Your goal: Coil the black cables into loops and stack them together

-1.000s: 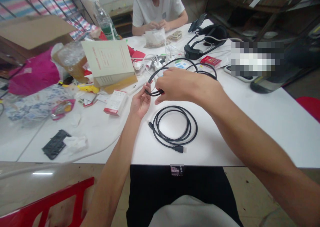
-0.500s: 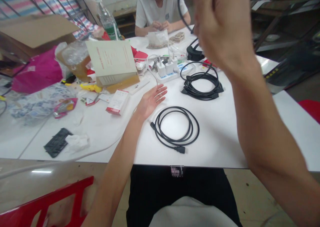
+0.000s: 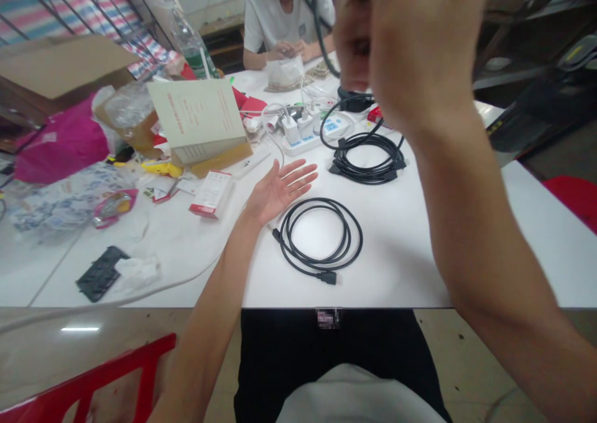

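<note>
My right hand (image 3: 413,50) is raised high at the top of the view, its fingers curled round a black cable (image 3: 321,34). Part of that cable hangs in a loop to the left of the fingers; its upper part is cut off by the frame edge. Palm up and fingers spread, my left hand (image 3: 284,190) holds nothing. Just below it lies a single coiled black cable (image 3: 349,249) with a plug at each end, one a wide flat connector (image 3: 328,278). Farther back rests a pile of coiled black cables (image 3: 368,175).
A white power strip (image 3: 303,144) with chargers stands behind the cables. To the left are a red-and-white box (image 3: 212,194), an open booklet (image 3: 198,118), a black plastic part (image 3: 102,274) and bags. A person in a white shirt (image 3: 275,18) sits across the white table (image 3: 396,286).
My right hand has risen slightly and come closer to the camera with its cable. My left hand has turned its palm up and spread its fingers. The view has shifted slightly right.
</note>
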{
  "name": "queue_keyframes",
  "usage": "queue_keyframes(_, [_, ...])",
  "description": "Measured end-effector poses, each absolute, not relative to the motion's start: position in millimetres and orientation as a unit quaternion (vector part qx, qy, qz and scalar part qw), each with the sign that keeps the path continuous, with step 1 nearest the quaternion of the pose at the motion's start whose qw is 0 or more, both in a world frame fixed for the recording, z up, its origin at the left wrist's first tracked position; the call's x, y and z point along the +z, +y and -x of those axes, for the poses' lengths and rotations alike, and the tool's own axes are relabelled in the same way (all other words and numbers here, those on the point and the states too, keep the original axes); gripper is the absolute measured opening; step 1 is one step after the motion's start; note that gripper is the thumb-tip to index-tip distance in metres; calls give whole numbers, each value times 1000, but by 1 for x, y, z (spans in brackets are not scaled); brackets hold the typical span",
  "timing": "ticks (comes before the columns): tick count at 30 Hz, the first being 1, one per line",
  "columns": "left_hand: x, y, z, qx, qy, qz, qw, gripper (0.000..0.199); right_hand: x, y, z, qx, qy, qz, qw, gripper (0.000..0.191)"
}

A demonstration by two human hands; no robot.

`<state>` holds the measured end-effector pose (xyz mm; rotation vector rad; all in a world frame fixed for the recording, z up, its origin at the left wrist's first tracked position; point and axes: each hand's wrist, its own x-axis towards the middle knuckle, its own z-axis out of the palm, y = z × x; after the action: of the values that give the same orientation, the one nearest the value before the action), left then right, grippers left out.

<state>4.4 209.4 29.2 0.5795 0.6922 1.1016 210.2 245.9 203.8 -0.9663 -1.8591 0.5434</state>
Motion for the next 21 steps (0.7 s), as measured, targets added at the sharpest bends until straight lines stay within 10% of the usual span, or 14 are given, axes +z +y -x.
queue_keyframes(3, [35,209,-4,536,308,-243,747,55,193,234,-195,120,-848,295,424,46])
queue_keyframes(12, [26,213,0,535,320,-246,742,42,150,263,-181,44,-915,399,-37,41])
queue_keyframes(21, [25,213,0,522,325,-260,745,42,122,291,-192,114,-806,548,-195,60])
